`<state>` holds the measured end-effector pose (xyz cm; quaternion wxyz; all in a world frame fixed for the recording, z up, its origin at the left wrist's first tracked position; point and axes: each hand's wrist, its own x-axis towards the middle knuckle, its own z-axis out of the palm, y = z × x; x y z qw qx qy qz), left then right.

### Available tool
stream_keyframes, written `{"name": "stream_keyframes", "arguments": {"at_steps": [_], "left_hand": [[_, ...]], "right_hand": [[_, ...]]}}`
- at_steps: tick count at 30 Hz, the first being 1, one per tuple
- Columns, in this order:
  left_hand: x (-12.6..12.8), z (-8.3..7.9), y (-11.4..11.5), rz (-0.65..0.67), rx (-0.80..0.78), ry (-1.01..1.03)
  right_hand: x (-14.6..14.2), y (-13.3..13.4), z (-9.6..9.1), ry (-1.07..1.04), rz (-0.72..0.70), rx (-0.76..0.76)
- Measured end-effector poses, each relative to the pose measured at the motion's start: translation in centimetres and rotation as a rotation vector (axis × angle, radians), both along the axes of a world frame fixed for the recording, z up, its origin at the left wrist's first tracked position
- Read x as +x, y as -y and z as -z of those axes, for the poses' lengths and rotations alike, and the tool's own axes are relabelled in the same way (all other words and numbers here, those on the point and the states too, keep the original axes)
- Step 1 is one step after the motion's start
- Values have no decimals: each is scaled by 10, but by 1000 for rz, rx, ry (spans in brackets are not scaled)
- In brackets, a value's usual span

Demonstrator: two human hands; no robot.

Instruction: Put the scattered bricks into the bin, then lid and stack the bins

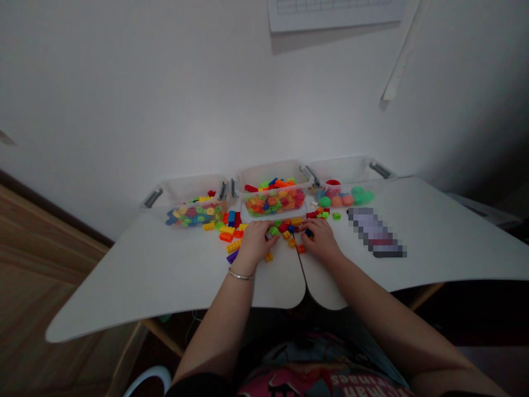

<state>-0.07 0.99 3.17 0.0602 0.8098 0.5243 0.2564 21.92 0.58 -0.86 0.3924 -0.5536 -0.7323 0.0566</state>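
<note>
My left hand (257, 240) reaches over the loose toy bricks, its thumb and fingers curled round a light green brick (273, 231). Close by on the right, my right hand (320, 237) has its fingers bent at a dark blue brick (308, 233), which is partly hidden by them. Between the hands lie a red brick (283, 226) and an orange-yellow brick (291, 242). A red-orange brick (301, 249) rests just below the right fingertips. Yellow bricks (233, 246) and a purple brick (232, 257) lie left of my left hand.
Three clear bins stand along the wall: a left bin (165, 190) and a middle bin (273, 168) with bricks, and a right bin (343, 165) with colourful pieces. A pixelated phone-like object (376, 231) lies on the white table (165, 286). A seam splits the tabletop near my hands.
</note>
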Motion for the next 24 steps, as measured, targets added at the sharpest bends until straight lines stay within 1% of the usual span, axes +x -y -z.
{"name": "stream_keyframes", "arguments": {"at_steps": [3, 5, 8, 11, 14, 17, 20, 22, 24], "left_hand": [[0, -3, 0, 6, 67, 207], [0, -8, -1, -27, 135, 381], [-1, -22, -5, -55, 245, 625], [-2, -43, -13, -55, 375, 796], [-4, -65, -21, -128, 547, 827], [-4, -84, -32, -152, 621, 781], [-1, -94, -50, -148, 605, 764], [0, -96, -64, -134, 552, 730], [0, -94, -80, -117, 466, 657]], "right_hand": [[-1, 0, -1, -5, 1, 3], [-1, 0, -1, -6, -5, 9], [0, -1, 0, -2, -12, 7], [1, -3, 2, 5, -15, -13], [2, -3, 2, 3, -24, -17], [2, -2, 2, -1, -22, -11], [2, -3, 1, 6, -18, -7], [2, -3, 1, 8, -19, 3], [1, -3, 0, 5, -18, 11]]}}
